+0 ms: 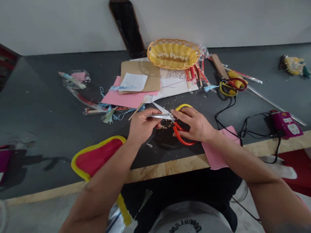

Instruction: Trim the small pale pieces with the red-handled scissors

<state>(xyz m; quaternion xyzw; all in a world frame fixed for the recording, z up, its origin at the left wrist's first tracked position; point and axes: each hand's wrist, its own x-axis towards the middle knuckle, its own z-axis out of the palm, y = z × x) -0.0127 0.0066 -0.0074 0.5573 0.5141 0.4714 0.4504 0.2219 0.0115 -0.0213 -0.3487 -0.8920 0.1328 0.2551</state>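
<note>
My right hand point(198, 124) grips a pair of scissors point(181, 137) with red and yellow handles, and their blades stand apart, pointing left. My left hand point(143, 124) is closed in a pinch at the lower blade; what lies between its fingers is hidden. A thin wooden stick point(136, 111) shows just beyond the left hand, and I cannot tell whether the hand holds it. Small pale bits point(165, 124) are scattered on the dark table point(48, 129) under the blades. A yellow woven basket point(173, 64) farther back holds a row of similar pale pieces.
A phone point(127, 27) leans on the wall. Pink paper point(116, 97), brown card point(141, 74) and blue tassels point(109, 113) lie behind my hands. Right are a second pair of scissors point(239, 84), a cable and a purple socket box point(286, 124). A red, yellow-edged cloth piece point(97, 155) lies front left.
</note>
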